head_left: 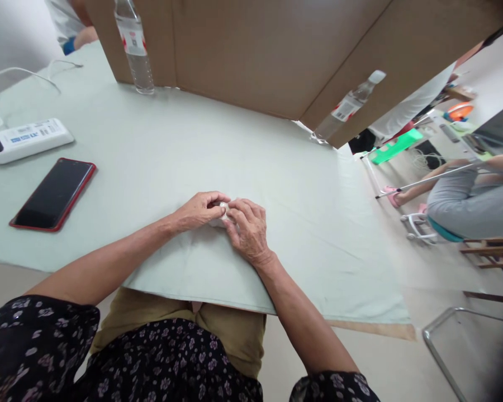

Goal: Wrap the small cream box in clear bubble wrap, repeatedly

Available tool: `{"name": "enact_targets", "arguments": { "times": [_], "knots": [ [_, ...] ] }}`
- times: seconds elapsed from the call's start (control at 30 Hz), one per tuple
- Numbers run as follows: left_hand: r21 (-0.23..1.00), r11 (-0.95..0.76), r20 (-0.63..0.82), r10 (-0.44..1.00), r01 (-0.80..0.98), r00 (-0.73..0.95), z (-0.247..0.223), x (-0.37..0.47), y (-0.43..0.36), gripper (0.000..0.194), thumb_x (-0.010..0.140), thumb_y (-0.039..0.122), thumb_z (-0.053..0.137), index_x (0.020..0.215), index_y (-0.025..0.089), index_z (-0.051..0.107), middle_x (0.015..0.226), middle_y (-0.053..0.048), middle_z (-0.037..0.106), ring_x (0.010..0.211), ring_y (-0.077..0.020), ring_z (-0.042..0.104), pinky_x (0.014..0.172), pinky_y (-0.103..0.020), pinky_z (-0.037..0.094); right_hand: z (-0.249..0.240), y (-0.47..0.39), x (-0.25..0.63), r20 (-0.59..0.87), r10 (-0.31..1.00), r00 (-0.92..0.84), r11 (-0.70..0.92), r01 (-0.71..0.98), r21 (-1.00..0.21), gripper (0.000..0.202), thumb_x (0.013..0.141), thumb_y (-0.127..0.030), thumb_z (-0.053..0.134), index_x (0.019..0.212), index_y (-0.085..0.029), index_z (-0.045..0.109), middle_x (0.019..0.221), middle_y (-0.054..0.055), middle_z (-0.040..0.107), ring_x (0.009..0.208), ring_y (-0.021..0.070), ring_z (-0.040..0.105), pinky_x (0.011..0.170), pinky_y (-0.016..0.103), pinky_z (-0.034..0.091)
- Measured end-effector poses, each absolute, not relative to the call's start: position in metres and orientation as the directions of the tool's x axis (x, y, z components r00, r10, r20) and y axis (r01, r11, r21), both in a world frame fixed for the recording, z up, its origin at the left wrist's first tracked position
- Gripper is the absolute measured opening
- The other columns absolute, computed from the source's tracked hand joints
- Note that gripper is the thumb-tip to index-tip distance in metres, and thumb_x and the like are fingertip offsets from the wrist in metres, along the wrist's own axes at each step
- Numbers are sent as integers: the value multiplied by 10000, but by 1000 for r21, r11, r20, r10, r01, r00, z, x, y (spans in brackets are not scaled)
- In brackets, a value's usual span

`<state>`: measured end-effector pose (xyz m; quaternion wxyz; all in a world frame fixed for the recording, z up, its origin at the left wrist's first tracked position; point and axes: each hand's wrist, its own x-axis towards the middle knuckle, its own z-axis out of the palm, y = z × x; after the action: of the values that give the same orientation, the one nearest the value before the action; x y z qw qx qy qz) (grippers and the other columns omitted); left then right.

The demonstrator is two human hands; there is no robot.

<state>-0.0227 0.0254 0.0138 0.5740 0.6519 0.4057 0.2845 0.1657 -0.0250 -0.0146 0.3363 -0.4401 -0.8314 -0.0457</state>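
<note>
Both of my hands meet near the front edge of the cloth-covered table point(159, 151). Between their fingers is a small whitish thing point(223, 207), mostly hidden, whose kind I cannot make out. My left hand point(200, 211) pinches it from the left with thumb and fingers. From the right, my right hand point(248, 228) curls its fingers round it. The hands rest low, at or just above the pale green cloth. A phone in a red case point(53, 194) lies face up to the left of my hands.
A white power strip point(29, 139) with a cable lies at the far left. Two water bottles point(137, 61) stand by a tall cardboard panel point(251, 56) at the back. A seated person point(473, 201) and a metal chair frame point(431, 329) are on the right.
</note>
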Motion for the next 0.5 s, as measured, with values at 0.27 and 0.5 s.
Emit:
{"name": "enact_targets", "arguments": {
  "times": [0.27, 0.5],
  "knots": [
    [976, -38, -77, 862, 216, 501, 15, -23, 24, 404, 761, 320, 592, 1098, 134, 716, 731, 8, 581, 661, -132, 505, 634, -266, 405, -16, -28, 163, 601, 708, -370, 604, 759, -244, 189, 956, -280, 568, 1118, -244, 659, 1304, 108, 678, 1286, 289, 560, 1048, 466, 387],
    [995, 56, -83, 917, 81, 389, 3, -26, 30, 505, 668, 358, 676, 1113, 119, 690, 1136, -117, 731, 1049, -255, 665, 953, -395, 509, -17, -27, 179, 661, 743, -104, 523, 706, -478, 290, 938, -376, 594, 1198, -248, 585, 1319, 120, 647, 1254, 297, 594, 1061, 507, 436]
  ]
}}
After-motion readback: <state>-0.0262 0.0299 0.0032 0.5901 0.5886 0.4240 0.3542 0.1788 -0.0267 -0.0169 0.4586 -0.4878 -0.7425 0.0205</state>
